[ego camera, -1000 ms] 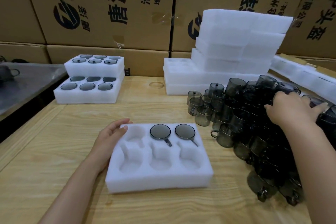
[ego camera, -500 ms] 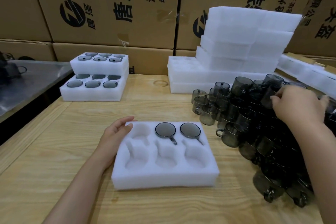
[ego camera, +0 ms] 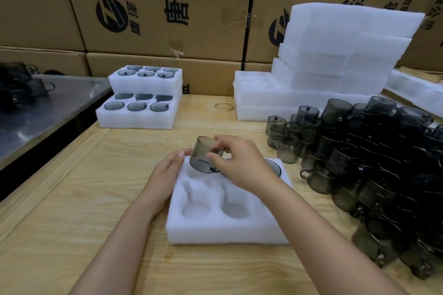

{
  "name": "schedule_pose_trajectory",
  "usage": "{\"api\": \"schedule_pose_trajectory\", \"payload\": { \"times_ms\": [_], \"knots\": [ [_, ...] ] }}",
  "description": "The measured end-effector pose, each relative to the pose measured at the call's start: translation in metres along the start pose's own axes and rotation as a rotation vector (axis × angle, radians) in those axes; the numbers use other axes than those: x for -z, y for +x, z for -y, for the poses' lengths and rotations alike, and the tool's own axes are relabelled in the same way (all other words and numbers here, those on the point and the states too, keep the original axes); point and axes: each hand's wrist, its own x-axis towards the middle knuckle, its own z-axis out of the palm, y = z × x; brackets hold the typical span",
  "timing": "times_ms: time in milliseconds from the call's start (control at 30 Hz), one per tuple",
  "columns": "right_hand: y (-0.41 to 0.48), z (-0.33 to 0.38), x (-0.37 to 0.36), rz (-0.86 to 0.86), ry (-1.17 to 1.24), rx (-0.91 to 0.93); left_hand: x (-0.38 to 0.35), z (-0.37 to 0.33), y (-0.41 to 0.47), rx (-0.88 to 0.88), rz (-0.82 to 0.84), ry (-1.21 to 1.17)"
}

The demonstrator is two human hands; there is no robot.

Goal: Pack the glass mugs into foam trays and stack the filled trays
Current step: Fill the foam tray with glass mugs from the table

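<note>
Foam tray: back middle pocket covered by the right hand, contents not tellable; front right pocket hidden under the right forearm.
Back right mug: only an arc of rim shows past the wrist.
Mug in the right hand: handle mostly behind the fingers, outline smeared by blur.
Mug pile: cut off by the right edge; a dark mass whose single mugs cannot be separated or counted.
Cardboard boxes: print cut off by the top edge.
Dark objects on the metal table: blurred, cut by the left edge, kind uncertain.
Left forearm and right forearm: cut off by the bottom edge.
</note>
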Motion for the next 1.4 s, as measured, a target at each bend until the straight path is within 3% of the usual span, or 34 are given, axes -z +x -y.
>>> {"api": "schedule_pose_trajectory", "payload": {
  "times_ms": [233,467,833,967,1033,1167,1400],
  "knots": [
    [0.009,0.009,-0.009,0.120,-0.064,-0.037,0.002,-0.002,0.000,0.001,0.079,-0.049],
    [0.003,0.015,-0.010,0.177,-0.406,0.119,0.000,-0.003,-0.003,-0.015,0.097,-0.073],
    [0.007,0.011,-0.013,0.259,-0.501,0.098,-0.002,-0.009,-0.009,-0.024,0.140,-0.027],
    [0.029,0.013,-0.014,0.165,-0.309,-0.010,-0.002,-0.010,-0.007,-0.040,0.087,-0.026],
    [0.042,0.010,-0.027,0.198,-0.237,-0.067,-0.002,-0.009,-0.007,-0.022,0.086,-0.049],
    [0.049,-0.004,-0.055,0.429,-0.460,-0.112,-0.002,-0.007,-0.006,-0.009,0.097,-0.087],
    [0.048,-0.009,-0.067,0.384,-0.609,-0.126,-0.010,-0.006,-0.004,-0.027,0.067,-0.178]
  ]
}}
